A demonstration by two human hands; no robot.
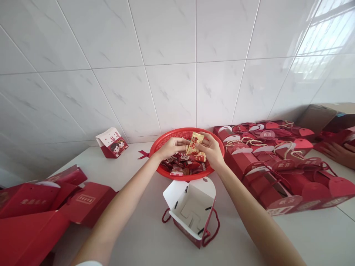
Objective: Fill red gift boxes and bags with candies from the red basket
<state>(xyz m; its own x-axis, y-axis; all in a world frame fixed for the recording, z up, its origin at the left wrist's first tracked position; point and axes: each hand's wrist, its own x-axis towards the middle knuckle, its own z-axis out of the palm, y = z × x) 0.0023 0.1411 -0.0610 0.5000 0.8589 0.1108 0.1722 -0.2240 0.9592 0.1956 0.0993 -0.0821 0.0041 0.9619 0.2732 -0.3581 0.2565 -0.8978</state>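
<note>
Above the red plastic basket (188, 178), my right hand (211, 149) is closed on a yellow candy packet (195, 142) with red lettering. My left hand (172, 147) is beside it, its fingers bent together close to the packet; what they hold, if anything, is hidden. Wrapped candies (177, 170), mostly dark red, fill the bottom of the basket. Just in front of the basket stands an open gift box (191, 212), white inside, with dark red rope handles. Its flaps are raised and no candy shows in it.
Closed red gift boxes (277, 173) stand in rows at the right. More red boxes (85, 203) lie at the left. A small house-shaped box (112, 143) stands by the tiled wall. Another person's hand (340, 155) is at the far right, near a cardboard box (317, 116).
</note>
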